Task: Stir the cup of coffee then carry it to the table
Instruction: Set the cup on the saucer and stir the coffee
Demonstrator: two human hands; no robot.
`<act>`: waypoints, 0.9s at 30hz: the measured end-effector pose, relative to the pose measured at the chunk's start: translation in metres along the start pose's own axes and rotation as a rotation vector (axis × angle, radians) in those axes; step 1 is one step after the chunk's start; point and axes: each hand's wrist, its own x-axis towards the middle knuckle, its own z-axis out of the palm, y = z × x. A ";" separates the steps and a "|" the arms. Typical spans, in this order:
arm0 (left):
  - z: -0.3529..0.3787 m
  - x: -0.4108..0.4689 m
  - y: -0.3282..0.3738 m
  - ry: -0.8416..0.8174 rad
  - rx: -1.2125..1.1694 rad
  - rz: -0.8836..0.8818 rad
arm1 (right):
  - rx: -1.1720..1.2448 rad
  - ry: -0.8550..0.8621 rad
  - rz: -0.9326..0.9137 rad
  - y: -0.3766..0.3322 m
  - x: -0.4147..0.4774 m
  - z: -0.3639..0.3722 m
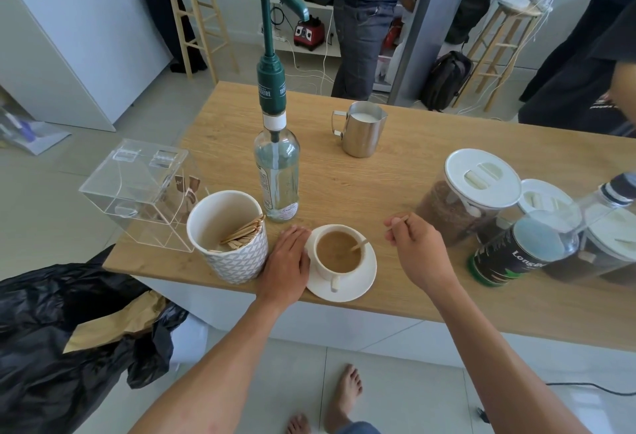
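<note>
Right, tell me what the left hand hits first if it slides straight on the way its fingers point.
The left hand lies flat beside the saucer, fingers aimed away from the person. Going straight on, it would probably meet the base of the glass pump bottle first, though depth is hard to judge here.

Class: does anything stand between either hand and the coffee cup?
Nothing visible does. The left hand lies flat beside the saucer; the right hand holds a stirrer already dipped in the cup.

left: paper cup (227,237) | behind: bottle (277,179) | right: jars (471,196)
</note>
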 end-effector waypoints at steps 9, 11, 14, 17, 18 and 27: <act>0.001 0.000 -0.001 0.016 -0.008 0.004 | 0.009 0.007 -0.008 0.002 0.000 0.002; 0.001 0.001 -0.001 0.010 -0.011 0.006 | -0.004 -0.029 -0.001 0.003 0.000 0.004; 0.002 0.001 -0.002 0.005 -0.016 0.016 | 0.007 0.033 0.013 0.003 0.001 0.004; 0.002 0.001 -0.003 0.009 -0.016 0.014 | -0.001 -0.001 -0.005 0.003 0.001 0.005; 0.002 0.001 -0.003 0.008 -0.015 0.013 | -0.009 -0.015 -0.002 0.003 0.000 0.005; 0.002 0.001 -0.002 0.005 -0.011 0.013 | -0.017 0.018 0.033 0.002 0.002 0.005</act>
